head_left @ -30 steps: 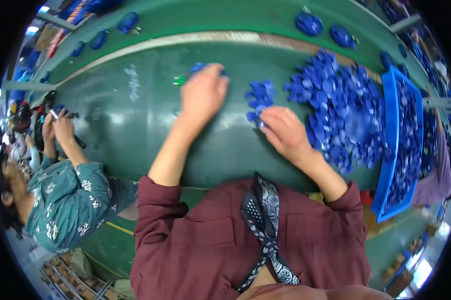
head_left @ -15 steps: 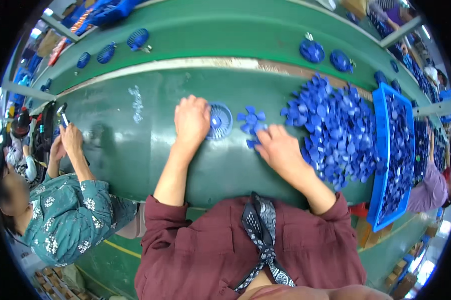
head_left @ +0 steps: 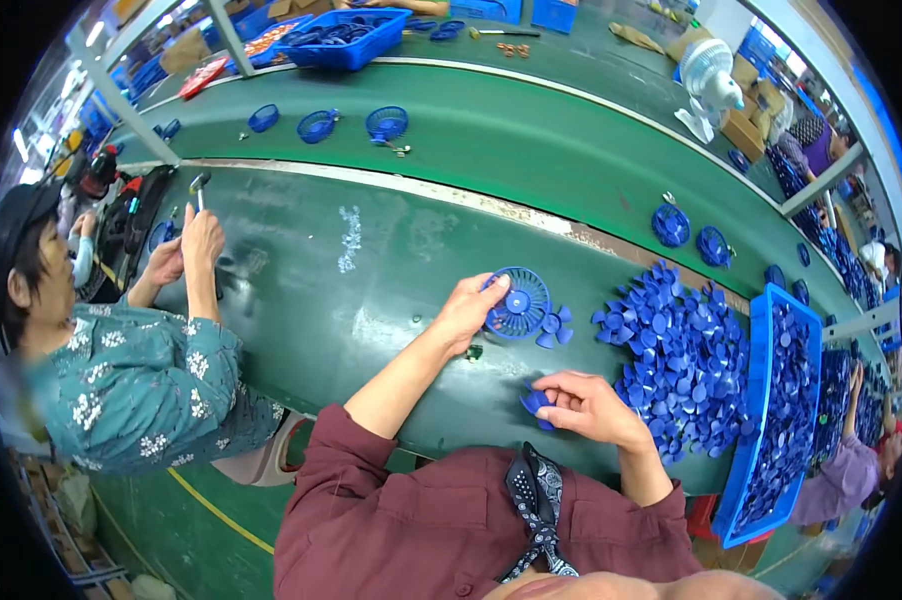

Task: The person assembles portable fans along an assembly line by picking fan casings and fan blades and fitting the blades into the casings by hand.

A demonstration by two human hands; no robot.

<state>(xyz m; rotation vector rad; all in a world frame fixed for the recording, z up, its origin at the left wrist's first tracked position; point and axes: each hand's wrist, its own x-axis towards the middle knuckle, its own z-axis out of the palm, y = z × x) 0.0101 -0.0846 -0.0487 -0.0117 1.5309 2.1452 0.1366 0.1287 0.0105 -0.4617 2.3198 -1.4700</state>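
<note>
My left hand [head_left: 464, 312] grips a round blue fan guard [head_left: 518, 318] by its left rim, thumb over the ribs, its ribbed inside facing up. Below that hand a small dark green and metallic part [head_left: 474, 352] shows; whether it joins the guard I cannot tell. Just right of the guard lies a blue fan blade [head_left: 555, 327]. Closer to me, my right hand [head_left: 593, 408] pinches another blue fan blade [head_left: 535, 401] between thumb and fingers, low over the green table.
A large heap of blue fan blades [head_left: 676, 365] spreads to my right, beside a blue tray [head_left: 741, 470] filled with more. Beyond the table, a green belt [head_left: 551, 150] carries several blue guards. At left, a co-worker [head_left: 141, 390] holds a hammer [head_left: 200, 188].
The view has shifted, so the table appears lower and turned. My left hand has turned, now gripping the guard's rim with the thumb on top. My right hand has drawn its fan blade nearer me.
</note>
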